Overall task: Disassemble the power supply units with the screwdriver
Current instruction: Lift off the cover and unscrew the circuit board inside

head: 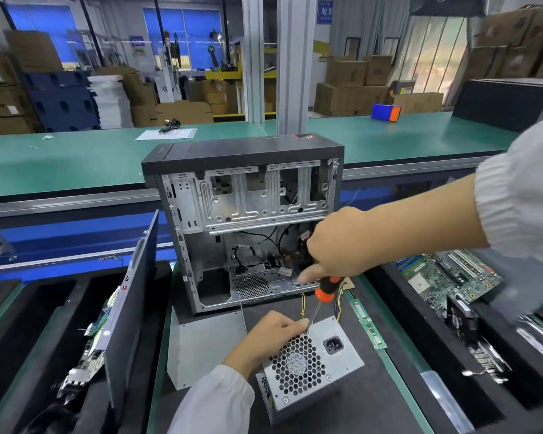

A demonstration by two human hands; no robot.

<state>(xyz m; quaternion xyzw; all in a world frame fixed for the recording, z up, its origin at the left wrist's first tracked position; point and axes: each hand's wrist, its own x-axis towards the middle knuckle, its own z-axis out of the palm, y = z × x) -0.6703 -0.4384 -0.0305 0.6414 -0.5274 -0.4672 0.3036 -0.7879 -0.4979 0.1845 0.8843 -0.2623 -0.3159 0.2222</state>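
Right hand [342,242] curled round orange-and-black screwdriver [326,288], handle gripped, shaft angled down and toward left hand. Tip seated at top corner of power supply unit [311,361], apparently on a corner screw; screw head itself too small to make out. Left hand [271,335] just below tip, fingers curled over unit's upper edge, pinching it steady on dark mat.

For a clean turn: bring shaft nearer square to perforated face, press down before twisting, keep left fingers [295,324] clear of tip in case of slip. Likely first of the corner screws.

Beyond right hand, open computer case [248,214] upright, wires trailing toward unit. Memory stick [369,324] just right of unit on desk [76,158].

No legible brand or label on unit. Blue wall sign [324,10] far behind, characters unreadable.
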